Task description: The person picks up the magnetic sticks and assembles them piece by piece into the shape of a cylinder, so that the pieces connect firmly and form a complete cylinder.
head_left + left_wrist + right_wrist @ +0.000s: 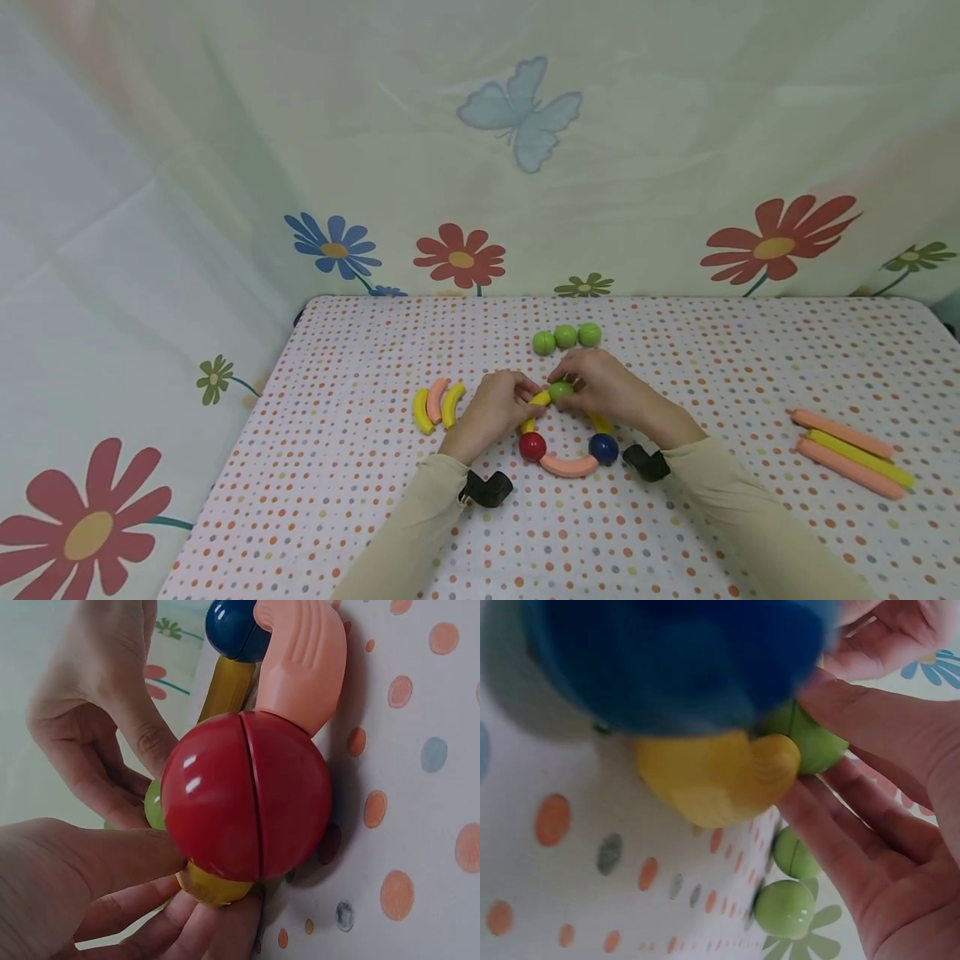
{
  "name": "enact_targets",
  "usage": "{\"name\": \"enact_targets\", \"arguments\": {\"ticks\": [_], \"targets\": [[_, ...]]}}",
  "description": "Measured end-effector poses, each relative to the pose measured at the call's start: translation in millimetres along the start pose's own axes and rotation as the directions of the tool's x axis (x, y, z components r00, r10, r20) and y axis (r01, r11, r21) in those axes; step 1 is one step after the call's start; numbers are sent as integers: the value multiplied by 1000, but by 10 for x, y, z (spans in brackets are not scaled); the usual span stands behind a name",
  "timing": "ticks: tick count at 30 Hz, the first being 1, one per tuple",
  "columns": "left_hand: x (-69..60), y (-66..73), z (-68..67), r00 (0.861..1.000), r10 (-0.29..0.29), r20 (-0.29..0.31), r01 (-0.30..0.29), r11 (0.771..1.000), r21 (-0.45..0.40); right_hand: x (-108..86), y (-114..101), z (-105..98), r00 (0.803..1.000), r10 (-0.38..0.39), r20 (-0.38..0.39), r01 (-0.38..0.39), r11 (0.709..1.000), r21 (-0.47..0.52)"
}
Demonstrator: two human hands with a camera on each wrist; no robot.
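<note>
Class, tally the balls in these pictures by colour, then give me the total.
Green balls: 4 (3 in a row, 1 in the right hand)
Red ball: 1
Blue ball: 1
Total: 6

"What fills the top of the frame?"

"A glossy blue ball [682, 667] — blurred, cut off by the upper edge. Below it, near the centre, sits a smooth, curved yellow piece [701, 780]."

"And the right hand [900, 855]?"

"At the right side, pinching a shiny green ball [821, 742] just beside the yellow tip."

"Anything lower?"

"Two more round green balls [784, 909], near bottom centre-right, by a white cloth [592, 885] with orange and grey dots — and the left hand [892, 637] shows upper right."
</note>
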State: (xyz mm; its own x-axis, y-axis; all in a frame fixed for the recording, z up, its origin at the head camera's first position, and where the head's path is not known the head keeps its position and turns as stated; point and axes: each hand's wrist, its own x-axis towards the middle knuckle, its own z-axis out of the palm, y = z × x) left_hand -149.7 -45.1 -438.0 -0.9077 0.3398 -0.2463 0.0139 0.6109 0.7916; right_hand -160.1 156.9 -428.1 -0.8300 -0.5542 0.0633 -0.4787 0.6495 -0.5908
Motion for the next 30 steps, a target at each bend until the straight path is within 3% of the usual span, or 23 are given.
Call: {"name": "enact_targets", "arguments": {"ticks": [8,15,20,22,30], "targets": [[-24,-14,-10,1000,31,4,-31,999,12,-104,-51,92,998,-16,-61,13,998,-55],[-37,-33,-24,999,37,-2,-37,999,15,-278,-225,17,989,-86,-122,81,996,-45],[-19,-58,-51,999,45,-7,-44,999,32,-381,-459,77,978,-204,-47,203,979,-13],[-9,-57,-62,999,45,-10,-45,998,40,-389,-546,156,970,-241,-19,240,970,-45],[15,-63,-54,999,50,-4,-50,998,49,-371,-631,370,969,-247,11,245,957,-157]]}}
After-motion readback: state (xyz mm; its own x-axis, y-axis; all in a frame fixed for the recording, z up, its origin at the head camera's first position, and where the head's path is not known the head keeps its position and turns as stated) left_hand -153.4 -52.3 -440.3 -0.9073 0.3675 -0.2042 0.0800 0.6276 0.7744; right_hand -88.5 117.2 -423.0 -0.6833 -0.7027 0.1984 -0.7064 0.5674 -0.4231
